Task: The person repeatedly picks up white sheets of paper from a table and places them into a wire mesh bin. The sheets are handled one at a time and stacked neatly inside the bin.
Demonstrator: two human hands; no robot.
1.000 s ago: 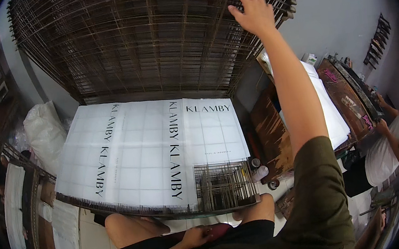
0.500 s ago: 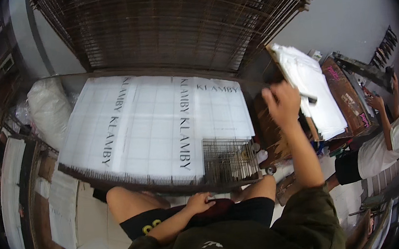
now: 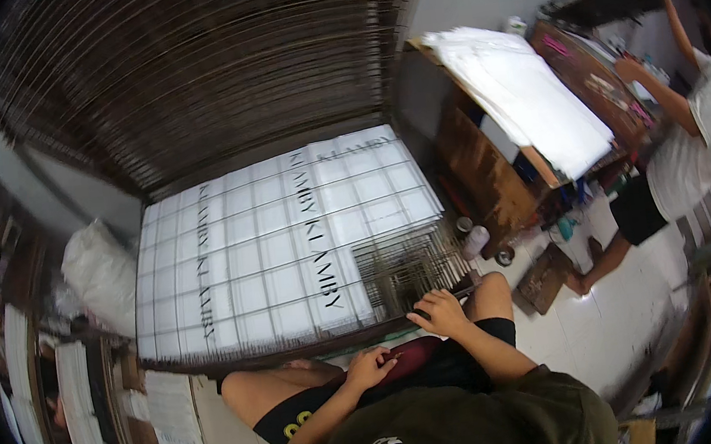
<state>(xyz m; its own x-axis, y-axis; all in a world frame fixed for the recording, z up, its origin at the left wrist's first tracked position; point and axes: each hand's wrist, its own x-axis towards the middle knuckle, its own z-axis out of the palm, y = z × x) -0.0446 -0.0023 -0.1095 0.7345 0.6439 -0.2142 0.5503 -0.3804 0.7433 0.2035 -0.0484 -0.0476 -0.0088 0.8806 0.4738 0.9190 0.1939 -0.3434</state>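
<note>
A printed white sheet [image 3: 247, 259] with dark lettering lies on the rack below a wire grid shelf [image 3: 277, 304]. Its lower right corner is cut out, and stacked wire grids [image 3: 408, 268] show through there. My right hand [image 3: 441, 313] is at the rack's near edge beside that corner, fingers bent; a small dark shape shows at the fingertips, too unclear to name. Over my lap, my left hand [image 3: 369, 368] has its fingers curled in, above dark red cloth [image 3: 417, 356]. Whatever it may hold is hidden.
Raised wire shelves [image 3: 210, 72] lean up behind the sheet. On the right, a wooden cabinet [image 3: 484, 165] bears a stack of white sheets [image 3: 525, 100]. A co-worker [image 3: 685, 144] stands beyond it. A wooden block [image 3: 545, 278] lies on the floor. A plastic bag [image 3: 99, 271] sits left.
A wire grid shelf now lies over the printed sheet. My right hand has come down from up near the cabinet to the rack's near edge. The view has turned to the right.
</note>
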